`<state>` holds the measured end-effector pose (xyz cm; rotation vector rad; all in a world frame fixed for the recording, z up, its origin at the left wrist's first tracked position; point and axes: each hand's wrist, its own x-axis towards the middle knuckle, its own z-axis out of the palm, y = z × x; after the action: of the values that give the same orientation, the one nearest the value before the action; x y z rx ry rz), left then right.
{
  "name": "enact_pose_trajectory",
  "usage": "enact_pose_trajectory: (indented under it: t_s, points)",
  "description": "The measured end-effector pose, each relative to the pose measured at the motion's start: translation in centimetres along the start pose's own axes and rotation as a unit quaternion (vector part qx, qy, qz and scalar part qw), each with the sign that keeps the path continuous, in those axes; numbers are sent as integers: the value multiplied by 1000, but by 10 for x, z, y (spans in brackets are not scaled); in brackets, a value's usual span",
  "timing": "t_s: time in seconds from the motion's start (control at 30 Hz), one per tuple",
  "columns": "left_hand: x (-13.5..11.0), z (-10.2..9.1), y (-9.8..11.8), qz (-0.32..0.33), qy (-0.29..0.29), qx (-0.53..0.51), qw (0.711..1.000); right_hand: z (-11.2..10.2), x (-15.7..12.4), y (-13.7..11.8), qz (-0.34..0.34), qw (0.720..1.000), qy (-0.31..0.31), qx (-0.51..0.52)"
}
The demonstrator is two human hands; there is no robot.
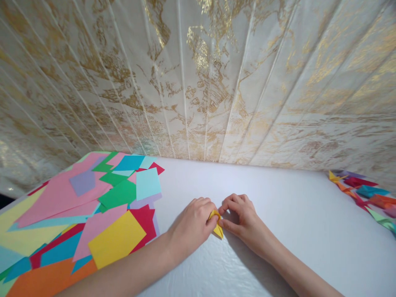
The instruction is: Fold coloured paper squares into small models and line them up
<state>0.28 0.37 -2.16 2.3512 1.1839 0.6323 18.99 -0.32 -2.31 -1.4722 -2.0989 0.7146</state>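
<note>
A small piece of folded yellow paper (218, 232) is held just above the white table, near the middle of the view. My left hand (199, 216) is closed around it, thumb and fingers pressing it from the left. From the right, my right hand (239, 214) pinches at the paper's edge with thumb and index finger, its other fingers curled. Part of the paper is hidden behind the left hand's fingers, so its full folded shape cannot be made out. A pointed yellow tip sticks out below the hands.
Loose coloured paper sheets, among them a yellow sheet (116, 239) and a green sheet (119, 194), overlap across the table's left side. Several folded paper figures (373, 192) lie at the far right. A gold-patterned white curtain (204, 82) hangs behind the white table (297, 214).
</note>
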Motion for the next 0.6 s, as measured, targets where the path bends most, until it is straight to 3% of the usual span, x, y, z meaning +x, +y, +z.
enact_pose_trajectory:
  t_s: [0.27,0.6]
  points:
    - [2,-8,1,3,-16,-25,1000,-4,3,-6,12,1000,-17,1]
    - [0,1,3,-18,2,-18,1000,-3,3,0,-8,999,-32,1]
